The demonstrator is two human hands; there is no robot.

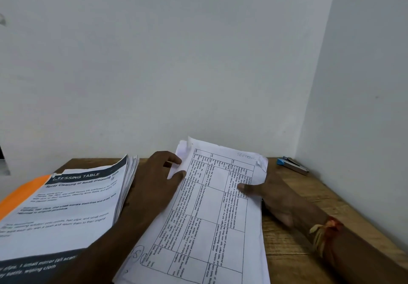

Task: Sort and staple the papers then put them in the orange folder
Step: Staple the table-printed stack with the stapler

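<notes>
A stack of white papers [212, 213] printed with a table lies lengthwise in the middle of the wooden desk. My left hand [154, 180] pinches its left edge near the far corner, thumb on top. My right hand [269, 197] grips its right edge, thumb pressed on the top sheet and fingers under it. At the left lies a thicker pile of printed sheets [72, 204] headed "DRESSING TABLE". That pile rests on the orange folder [24, 192], which shows only at the left side. A blue and metal stapler [292, 165] sits at the far right corner.
The wooden desk [313, 199] stands in a corner between two white walls. Its bare wood shows to the right of the papers. A thread band is on my right wrist.
</notes>
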